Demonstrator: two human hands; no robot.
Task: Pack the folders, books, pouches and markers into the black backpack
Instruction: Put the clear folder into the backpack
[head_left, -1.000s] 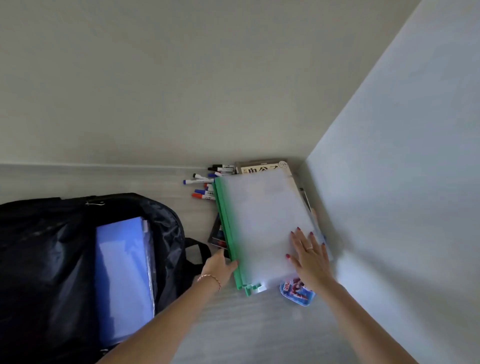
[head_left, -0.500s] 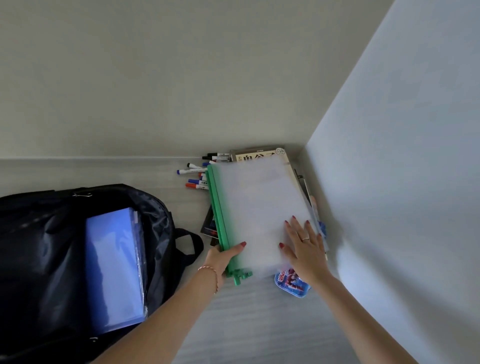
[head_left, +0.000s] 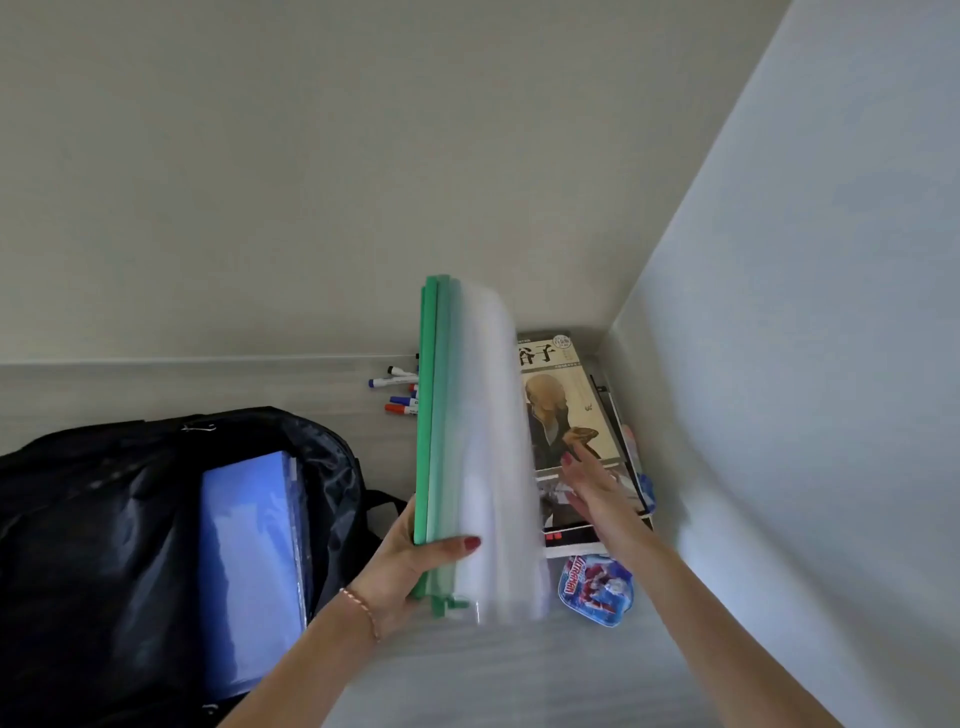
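Left hand (head_left: 415, 561) grips the green-edged pouches (head_left: 467, 441), tilted up at centre; right hand (head_left: 597, 493) hovers fingers-straight over the book (head_left: 566, 415). Blue folders (head_left: 249, 566) already sit in the black backpack (head_left: 104, 519) at eight o'clock; markers (head_left: 397, 389), books and a small pouch (head_left: 595, 590) remain.

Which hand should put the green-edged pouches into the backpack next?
Left. The left hand already grips the green-edged pouches at their lower end, tilted up on edge, and the open black backpack lies on its side. The right hand is open, over the book, farther away.
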